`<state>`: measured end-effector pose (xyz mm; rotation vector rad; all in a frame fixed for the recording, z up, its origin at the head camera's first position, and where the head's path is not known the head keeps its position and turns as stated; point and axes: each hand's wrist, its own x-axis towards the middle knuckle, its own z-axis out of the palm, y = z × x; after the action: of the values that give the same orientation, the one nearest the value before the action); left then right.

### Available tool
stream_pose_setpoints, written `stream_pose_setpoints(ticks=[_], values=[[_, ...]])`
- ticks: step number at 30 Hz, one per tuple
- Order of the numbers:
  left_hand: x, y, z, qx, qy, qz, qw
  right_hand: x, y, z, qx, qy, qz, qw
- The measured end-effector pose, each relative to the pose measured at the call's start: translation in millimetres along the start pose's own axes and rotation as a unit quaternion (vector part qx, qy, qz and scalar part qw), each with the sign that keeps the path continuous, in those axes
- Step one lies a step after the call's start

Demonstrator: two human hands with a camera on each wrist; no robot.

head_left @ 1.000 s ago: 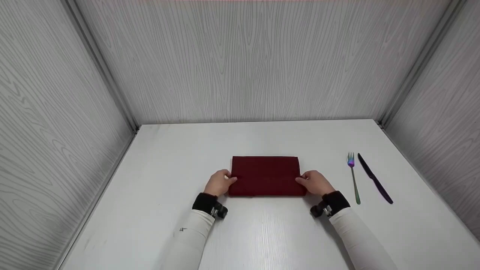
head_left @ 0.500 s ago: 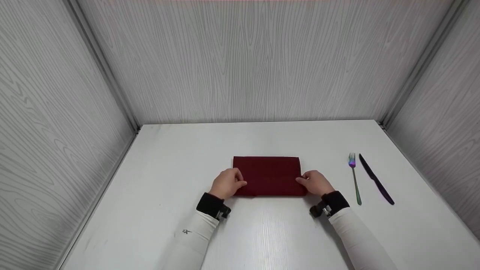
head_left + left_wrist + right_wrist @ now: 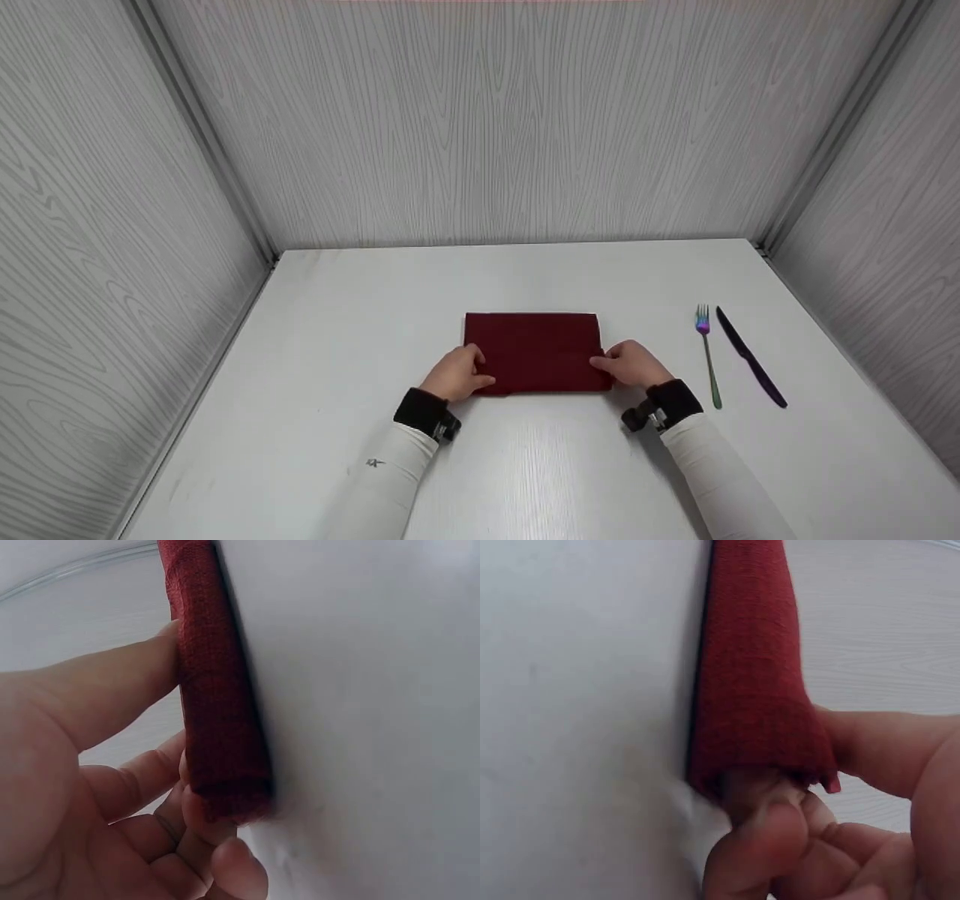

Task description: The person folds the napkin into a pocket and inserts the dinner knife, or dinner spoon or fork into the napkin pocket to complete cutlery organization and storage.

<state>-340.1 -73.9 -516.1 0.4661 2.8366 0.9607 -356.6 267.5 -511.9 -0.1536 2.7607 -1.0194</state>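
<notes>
A dark red folded cloth napkin (image 3: 536,349) lies flat as a rectangle at the middle of the white table (image 3: 360,322). At its near left corner my left hand (image 3: 456,373) pinches the edge. The left wrist view has the thumb on the upper face of the napkin (image 3: 217,682) and fingers bent at its end. My right hand (image 3: 634,365) pinches the right edge, thumb on top. In the right wrist view, a finger reaches into the fold at the end of the napkin (image 3: 754,675); its tip is hidden inside the cloth.
To the right lie a rainbow-coloured fork (image 3: 706,349) and a dark knife (image 3: 750,356), tines and blade tip pointing away from me. Grey wood-grain panels (image 3: 495,127) enclose the table at the back and on both sides.
My left hand has shifted right and slightly nearer along the napkin's left side, toward its near corner. My right hand stays on the right edge. The napkin has hardly moved.
</notes>
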Motion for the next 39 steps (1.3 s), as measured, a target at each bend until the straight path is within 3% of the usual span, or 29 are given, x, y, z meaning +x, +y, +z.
stream_pose_setpoints(ticks=[10,14,19,23,27,31,35,39], values=[[-1.2,-0.1,-1.1,-0.011,-0.002,-0.01,0.9999,-1.4,0.5,0.3,-0.041,0.008,-0.012,0.999],[0.3,1.0,0.2,0.005,-0.001,-0.008,1.0,-1.3,-1.2,0.8,-0.052,0.019,-0.01,0.9984],[1.1,6.1,2.7,0.037,-0.004,-0.024,0.999,-5.2,-10.2,2.4,-0.045,0.081,-0.014,0.9956],[0.2,8.7,4.4,0.052,-0.004,-0.029,0.9982,-10.5,-33.4,15.0,0.02,0.127,-0.062,0.9898],[0.0,9.4,5.1,0.063,0.002,-0.026,0.9977,-11.6,-63.0,44.0,0.124,0.078,-0.135,0.98],[1.3,9.8,5.7,0.067,0.011,-0.02,0.9975,-7.0,-83.3,73.3,0.245,-0.03,-0.169,0.9541],[1.3,9.6,6.8,0.063,0.01,-0.017,0.9978,-0.1,-84.8,90.9,0.334,-0.108,-0.116,0.9293],[1.6,9.2,7.3,0.053,0.003,-0.026,0.9982,5.5,-72.4,91.0,0.362,-0.11,-0.055,0.924]])
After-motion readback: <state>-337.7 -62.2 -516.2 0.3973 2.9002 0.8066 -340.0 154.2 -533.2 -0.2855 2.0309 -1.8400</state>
